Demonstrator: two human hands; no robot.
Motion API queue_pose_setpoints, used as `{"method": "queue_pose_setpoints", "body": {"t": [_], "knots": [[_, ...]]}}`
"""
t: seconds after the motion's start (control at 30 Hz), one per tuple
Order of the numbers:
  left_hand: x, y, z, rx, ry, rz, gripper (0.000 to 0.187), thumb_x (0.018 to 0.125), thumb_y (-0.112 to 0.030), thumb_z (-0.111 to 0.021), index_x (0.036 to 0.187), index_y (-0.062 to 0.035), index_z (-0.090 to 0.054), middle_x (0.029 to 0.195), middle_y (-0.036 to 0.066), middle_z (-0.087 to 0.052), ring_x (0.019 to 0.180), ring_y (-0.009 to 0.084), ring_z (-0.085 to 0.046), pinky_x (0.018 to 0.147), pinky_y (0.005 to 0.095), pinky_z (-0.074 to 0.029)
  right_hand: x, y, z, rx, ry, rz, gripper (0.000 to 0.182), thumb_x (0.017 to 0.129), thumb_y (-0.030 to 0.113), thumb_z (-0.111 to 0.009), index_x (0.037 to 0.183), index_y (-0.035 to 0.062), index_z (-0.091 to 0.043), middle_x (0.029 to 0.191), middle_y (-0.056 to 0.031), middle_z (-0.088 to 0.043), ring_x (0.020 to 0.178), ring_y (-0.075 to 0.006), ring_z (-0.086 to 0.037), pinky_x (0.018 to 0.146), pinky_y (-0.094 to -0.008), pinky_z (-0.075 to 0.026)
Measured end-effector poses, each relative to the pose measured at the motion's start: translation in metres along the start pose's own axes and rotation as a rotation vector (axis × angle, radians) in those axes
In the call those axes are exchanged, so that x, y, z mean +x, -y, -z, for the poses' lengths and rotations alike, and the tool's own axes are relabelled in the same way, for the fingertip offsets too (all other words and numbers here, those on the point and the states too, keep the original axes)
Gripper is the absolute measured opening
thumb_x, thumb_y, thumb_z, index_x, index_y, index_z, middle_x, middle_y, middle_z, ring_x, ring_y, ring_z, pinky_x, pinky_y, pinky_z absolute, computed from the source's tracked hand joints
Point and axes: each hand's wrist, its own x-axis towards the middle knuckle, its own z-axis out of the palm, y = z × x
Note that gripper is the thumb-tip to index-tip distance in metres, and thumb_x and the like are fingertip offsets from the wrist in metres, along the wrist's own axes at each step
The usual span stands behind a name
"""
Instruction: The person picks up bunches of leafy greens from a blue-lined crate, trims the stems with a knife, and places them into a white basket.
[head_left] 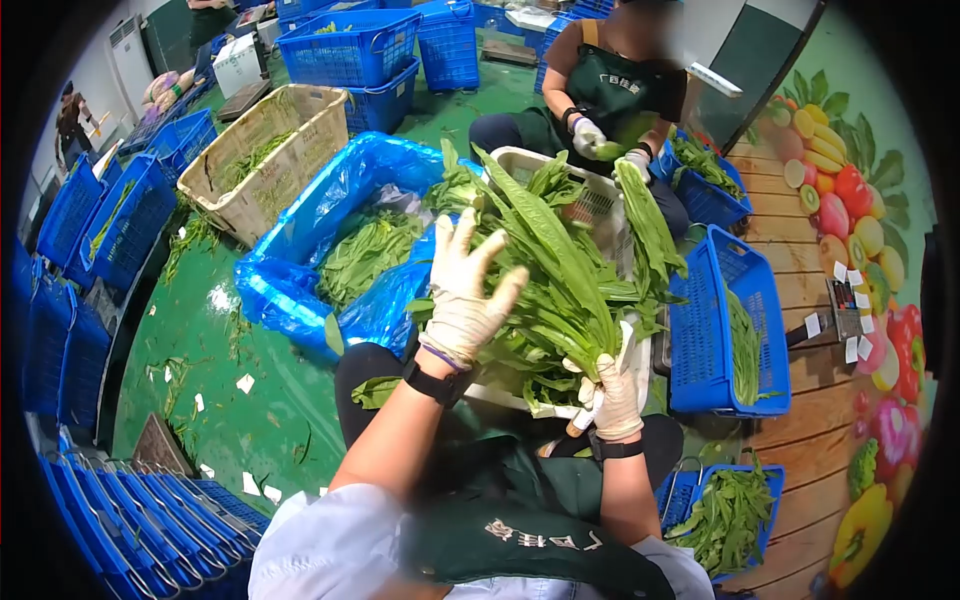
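My left hand [465, 295], in a white glove, is raised with fingers spread at the left side of the leafy greens and holds nothing. My right hand [612, 395], also gloved, is closed round the stem end of a bunch of long-leafed greens [545, 240], whose leaves point up and away. Just below that hand shows a short light-brown handle-like end [578, 428]; what it belongs to is hidden. Beneath both hands stands a white crate [515, 158] heaped with more greens. Left of it, a crate lined with blue plastic [285, 225] holds loose leaves [370, 255].
Across the white crate a person in a dark apron [625, 90] handles greens with gloved hands. Blue baskets with greens stand at right [715, 330] and lower right [770, 510]. A dirty beige crate [215, 190] stands at left. Leaf scraps and paper bits litter the green floor [235, 345].
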Motion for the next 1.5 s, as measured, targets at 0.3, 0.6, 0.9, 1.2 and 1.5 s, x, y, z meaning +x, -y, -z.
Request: {"method": "queue_pose_setpoints", "body": {"t": [0.3, 0.6, 0.9, 1.2, 1.5], "knots": [[-0.036, 0.037, 0.004, -0.815, -0.267, 0.734, 0.060, 0.097, -0.032, -0.050, 0.145, -0.0040, -0.027, 0.142, 0.012, -0.039, 0.123, 0.0202, -0.044, 0.102, 0.0341, -0.040, -0.011, -0.021, 0.036, -0.355, -0.111, 0.322, 0.057, 0.088, 0.002, -0.062, 0.141, 0.0087, -0.042, 0.101, -0.0056, -0.064, 0.065, -0.0094, -0.056, 0.054, -0.0213, -0.046], [-0.009, -0.012, 0.070, 0.040, -0.177, -0.018, 0.043, 0.089, -0.022, -0.061, 0.130, -0.0141, -0.054, 0.145, 0.016, -0.037, 0.135, 0.0436, -0.027, 0.110, 0.0505, -0.023, -0.017, 0.007, 0.030, -0.945, 0.029, 0.476, 0.065, 0.079, -0.016, -0.054, 0.138, 0.0118, -0.048, 0.093, -0.0056, -0.064, 0.069, -0.0135, -0.055, 0.064, -0.0229, -0.047], [0.015, 0.008, 0.010, -0.396, 0.286, 0.419, 0.020, 0.083, -0.029, -0.065, 0.094, -0.0166, -0.075, 0.123, 0.003, -0.062, 0.122, 0.0241, -0.051, 0.111, 0.0564, -0.014, -0.036, 0.035, -0.001, -0.575, -0.051, 0.058, 0.033, 0.094, 0.029, -0.060, 0.105, -0.0017, -0.066, 0.063, 0.0054, -0.050, 0.050, -0.0022, -0.040, 0.044, -0.0199, -0.029], [-0.036, 0.027, -0.003, -0.528, 0.084, 0.601, 0.030, 0.097, -0.012, -0.051, 0.122, 0.0038, -0.056, 0.121, 0.011, -0.059, 0.110, 0.0173, -0.054, 0.099, 0.0302, -0.040, -0.066, 0.112, 0.130, -1.431, -0.275, 0.917, 0.077, 0.064, -0.013, -0.067, 0.136, 0.0060, -0.047, 0.127, -0.0156, -0.058, 0.091, -0.0320, -0.064, 0.080, -0.0367, -0.053], [-0.121, 0.068, -0.056, -0.350, 0.347, 0.713, 0.029, 0.093, -0.010, -0.054, 0.118, 0.0038, -0.058, 0.118, 0.010, -0.061, 0.110, 0.0176, -0.055, 0.099, 0.0300, -0.040, -0.031, 0.237, 0.304, -0.389, -1.157, 0.792, 0.050, 0.090, 0.005, -0.057, 0.138, 0.0153, -0.048, 0.087, 0.0030, -0.060, 0.052, -0.0022, -0.045, 0.043, -0.0173, -0.036]]}}
